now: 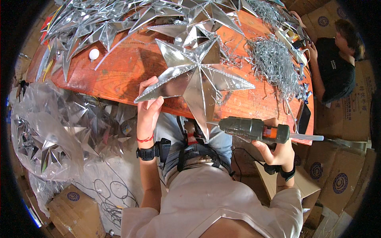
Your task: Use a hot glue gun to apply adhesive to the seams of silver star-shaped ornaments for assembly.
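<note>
A silver star ornament (190, 85) with folded points and beaded trim along its edges is held over the near edge of the orange wooden table (119, 79). My left hand (149, 107) grips its left point, thumb on the near side and fingers behind. In my right hand (276, 150) is a dark green hot glue gun (254, 129), a clear glue stick (309, 137) sticking out of its back end. The gun's nozzle points left, close to the star's lowest point; whether it touches I cannot tell. The fingers around the gun's handle are partly hidden.
Several silver stars (158, 18) are heaped along the table's far side. Tangled silver tinsel (274, 65) lies at the right, near a white power strip (285, 39). A white ball (94, 54) sits at left. Clear bags of stars (51, 131) stand lower left. Another person (335, 63) is at far right.
</note>
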Demonstrator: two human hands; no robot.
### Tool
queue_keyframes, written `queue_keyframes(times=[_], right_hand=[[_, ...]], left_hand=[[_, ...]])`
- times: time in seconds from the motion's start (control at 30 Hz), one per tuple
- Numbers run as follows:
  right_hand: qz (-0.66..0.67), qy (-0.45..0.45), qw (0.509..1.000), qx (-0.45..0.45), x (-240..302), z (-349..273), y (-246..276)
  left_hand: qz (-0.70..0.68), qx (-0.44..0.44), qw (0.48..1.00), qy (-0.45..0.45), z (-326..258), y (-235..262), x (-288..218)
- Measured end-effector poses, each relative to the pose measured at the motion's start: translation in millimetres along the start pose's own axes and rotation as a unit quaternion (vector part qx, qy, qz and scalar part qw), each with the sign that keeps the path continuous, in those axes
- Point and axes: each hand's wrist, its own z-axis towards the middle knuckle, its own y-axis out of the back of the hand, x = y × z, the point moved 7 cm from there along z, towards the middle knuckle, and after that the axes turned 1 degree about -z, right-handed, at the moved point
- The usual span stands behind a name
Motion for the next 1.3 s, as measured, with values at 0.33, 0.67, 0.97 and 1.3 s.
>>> queue_keyframes(times=[0.33,0.67,0.97,1.3], right_hand=[[0.013,-0.021,0.999,0.033,2,-6,1],[0.007,0.004,1.0,0.026,6,-8,3],[0.007,0.015,0.999,0.042,8,-9,3],[0.018,-0.002,0.998,0.061,6,-13,4]], left_hand=[[-0.011,-0.005,1.0,0.006,1,2,2],[0.012,-0.011,1.0,-0.006,0,0,-1],[0.012,-0.012,1.0,-0.006,0,-4,-3],[0.02,-0.001,1.0,-0.009,2,1,1]])
